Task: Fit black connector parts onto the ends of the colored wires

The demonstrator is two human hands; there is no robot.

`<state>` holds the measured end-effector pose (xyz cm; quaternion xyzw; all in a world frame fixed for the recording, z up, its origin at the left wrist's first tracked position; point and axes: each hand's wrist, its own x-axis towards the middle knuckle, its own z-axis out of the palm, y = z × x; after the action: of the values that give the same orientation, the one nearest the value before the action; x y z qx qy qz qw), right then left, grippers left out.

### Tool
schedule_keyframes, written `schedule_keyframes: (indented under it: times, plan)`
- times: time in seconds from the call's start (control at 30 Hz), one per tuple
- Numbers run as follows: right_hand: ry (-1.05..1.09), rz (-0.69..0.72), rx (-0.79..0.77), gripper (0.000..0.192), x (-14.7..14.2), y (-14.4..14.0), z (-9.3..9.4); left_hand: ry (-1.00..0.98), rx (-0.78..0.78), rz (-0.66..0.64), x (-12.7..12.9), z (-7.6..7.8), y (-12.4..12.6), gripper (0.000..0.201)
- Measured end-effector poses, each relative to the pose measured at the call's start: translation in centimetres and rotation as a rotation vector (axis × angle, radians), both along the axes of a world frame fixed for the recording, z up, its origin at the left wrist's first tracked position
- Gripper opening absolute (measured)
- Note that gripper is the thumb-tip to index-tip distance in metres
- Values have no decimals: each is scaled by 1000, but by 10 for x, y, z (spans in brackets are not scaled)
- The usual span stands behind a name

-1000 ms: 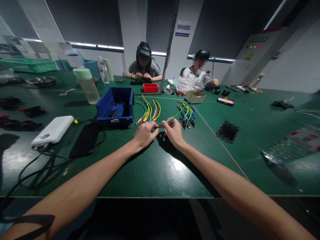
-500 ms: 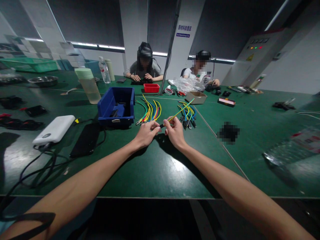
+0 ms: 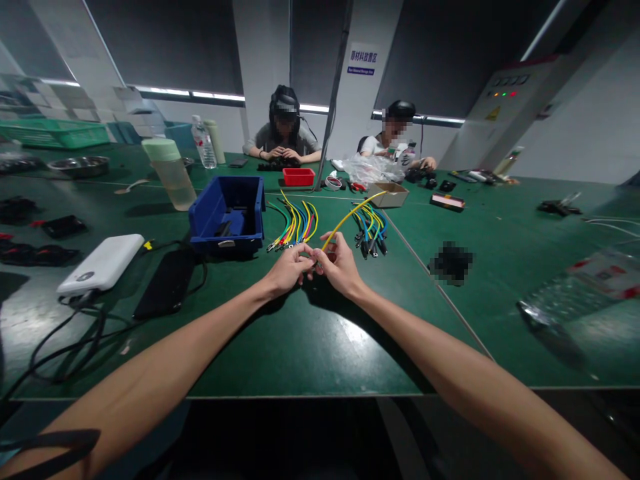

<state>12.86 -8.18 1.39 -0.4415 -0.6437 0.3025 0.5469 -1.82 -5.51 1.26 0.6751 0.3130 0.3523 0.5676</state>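
Observation:
My right hand [image 3: 340, 265] is closed, thumb and fingers pinching a yellow wire [image 3: 350, 212] near its lower end. From there the wire arcs up and to the right. My left hand [image 3: 293, 268] is closed too, its fingertips meeting those of the right at the wire's lower end; what they grip is hidden by the fingers. Beyond the left hand lies a bundle of yellow, green, blue and red wires [image 3: 300, 220] with metal end lugs. Another bundle of wires [image 3: 371, 223], with black sleeves at its near ends, lies beyond my right hand.
A blue bin [image 3: 227, 217] holding dark parts stands left, near a phone [image 3: 165, 283], a white power bank [image 3: 103, 262] and a tumbler [image 3: 170, 173]. A red tray [image 3: 299, 177] and a cardboard box [image 3: 390, 195] sit farther back. A clear bottle [image 3: 575, 287] lies right. Two people sit opposite.
My hands have come together, and the black sleeve seen between them before is now hidden. The yellow wire bows more. The view has shifted slightly.

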Motion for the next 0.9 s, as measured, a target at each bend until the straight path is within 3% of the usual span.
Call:
schedule_keyframes:
  times: [0.1,0.33,0.47,0.7,0.9]
  plan:
    - [-49,-29,37,23,1,1,0,62,80,20,1,1,-3,13]
    - [-110,-96,125,22,2,3,-3,392,609,207,-5,0,-4,17]
    - [-102,-163,131,24,6,8,-2,478,792,267,-8,-3,2,17]
    - [-103,-398,177,25,25,21,6,660,881,490,-18,-15,24,25]
    - [-179,-582,214,26,50,36,11,804,851,516,-24,-24,31,36]
